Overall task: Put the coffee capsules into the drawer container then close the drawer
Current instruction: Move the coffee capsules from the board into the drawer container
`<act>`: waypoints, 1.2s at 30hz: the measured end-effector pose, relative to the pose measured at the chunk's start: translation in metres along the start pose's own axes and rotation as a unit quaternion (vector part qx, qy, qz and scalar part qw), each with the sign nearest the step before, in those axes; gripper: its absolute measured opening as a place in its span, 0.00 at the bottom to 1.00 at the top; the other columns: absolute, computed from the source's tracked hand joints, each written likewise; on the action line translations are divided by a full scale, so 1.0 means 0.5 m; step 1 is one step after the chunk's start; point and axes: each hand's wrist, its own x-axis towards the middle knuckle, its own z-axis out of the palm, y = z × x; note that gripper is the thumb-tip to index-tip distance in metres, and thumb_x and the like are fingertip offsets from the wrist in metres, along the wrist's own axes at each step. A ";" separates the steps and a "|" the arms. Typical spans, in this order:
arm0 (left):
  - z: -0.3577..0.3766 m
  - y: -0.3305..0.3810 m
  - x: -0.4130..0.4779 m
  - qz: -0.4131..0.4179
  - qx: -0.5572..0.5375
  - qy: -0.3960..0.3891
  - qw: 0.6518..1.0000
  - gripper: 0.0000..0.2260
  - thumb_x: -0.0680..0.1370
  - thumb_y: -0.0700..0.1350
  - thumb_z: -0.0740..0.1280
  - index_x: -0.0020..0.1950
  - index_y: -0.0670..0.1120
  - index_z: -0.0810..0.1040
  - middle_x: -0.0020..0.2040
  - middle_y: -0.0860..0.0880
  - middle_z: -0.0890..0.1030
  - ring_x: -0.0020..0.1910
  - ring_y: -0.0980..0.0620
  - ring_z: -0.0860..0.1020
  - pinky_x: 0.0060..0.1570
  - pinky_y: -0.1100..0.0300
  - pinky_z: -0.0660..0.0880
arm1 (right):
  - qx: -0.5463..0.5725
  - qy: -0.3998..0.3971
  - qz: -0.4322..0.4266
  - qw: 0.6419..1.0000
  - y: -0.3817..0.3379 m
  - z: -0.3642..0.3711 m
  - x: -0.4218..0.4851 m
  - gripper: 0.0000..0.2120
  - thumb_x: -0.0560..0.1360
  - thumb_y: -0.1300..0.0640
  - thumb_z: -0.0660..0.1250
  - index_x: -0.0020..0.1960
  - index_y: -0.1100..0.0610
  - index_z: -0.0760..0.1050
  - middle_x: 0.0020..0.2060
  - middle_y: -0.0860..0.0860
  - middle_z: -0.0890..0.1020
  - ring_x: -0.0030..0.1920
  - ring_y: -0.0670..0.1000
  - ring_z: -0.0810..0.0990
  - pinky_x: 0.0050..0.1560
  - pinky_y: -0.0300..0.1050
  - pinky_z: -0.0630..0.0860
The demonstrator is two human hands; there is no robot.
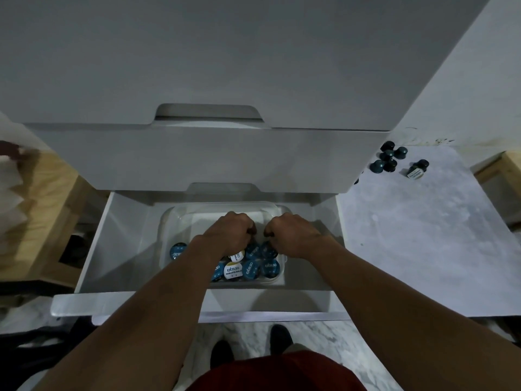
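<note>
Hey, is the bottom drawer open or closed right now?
Open. The drawer is pulled out from the cabinet, so its inside and the clear container holding capsules are in plain view.

Dim, soft shadows, wide-angle edge distortion

Pale marble floor. Wooden unit at left, white crumpled material over it. Wooden frame at right edge. 2 dark shoes on floor, red garment nearest camera.
</note>
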 end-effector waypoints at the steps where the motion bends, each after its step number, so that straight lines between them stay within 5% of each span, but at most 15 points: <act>1: -0.004 0.000 -0.003 -0.009 -0.001 0.008 1.000 0.12 0.75 0.42 0.67 0.58 0.49 0.80 0.58 0.45 0.80 0.54 0.46 0.78 0.56 0.54 0.76 | 0.005 0.006 -0.001 1.000 0.001 -0.001 -0.001 0.14 0.74 0.58 0.65 0.59 0.55 0.79 0.56 0.58 0.80 0.54 0.58 0.79 0.53 0.50 0.77; 8: -0.032 0.016 -0.044 -0.075 0.032 0.142 0.987 0.14 0.78 0.47 0.64 0.63 0.47 0.76 0.61 0.43 0.76 0.58 0.44 0.76 0.58 0.52 0.73 | 0.003 0.119 -0.024 0.993 0.012 -0.026 -0.001 0.13 0.75 0.62 0.63 0.59 0.60 0.76 0.55 0.60 0.79 0.53 0.60 0.78 0.53 0.50 0.75; 13: -0.023 0.048 -0.085 -0.088 0.067 0.220 0.969 0.15 0.78 0.47 0.64 0.62 0.42 0.75 0.58 0.42 0.77 0.56 0.43 0.76 0.55 0.50 0.74 | 0.003 0.127 -0.032 0.991 0.029 -0.038 -0.019 0.16 0.76 0.60 0.62 0.63 0.60 0.73 0.59 0.60 0.77 0.57 0.60 0.77 0.56 0.51 0.74; 24: 0.000 0.211 -0.175 0.025 0.108 0.300 0.948 0.15 0.77 0.49 0.63 0.61 0.43 0.74 0.58 0.43 0.76 0.57 0.42 0.75 0.53 0.50 0.73 | -0.002 0.275 -0.025 0.961 0.085 -0.070 -0.209 0.12 0.76 0.59 0.61 0.55 0.63 0.77 0.53 0.60 0.80 0.51 0.61 0.78 0.51 0.50 0.75; 36: 0.076 0.461 -0.154 0.160 0.130 0.313 0.927 0.17 0.79 0.49 0.60 0.65 0.43 0.70 0.61 0.45 0.74 0.60 0.46 0.72 0.54 0.53 0.72 | -0.004 0.325 0.097 0.941 0.270 -0.098 -0.383 0.16 0.78 0.54 0.62 0.61 0.62 0.73 0.58 0.59 0.77 0.58 0.60 0.75 0.57 0.51 0.72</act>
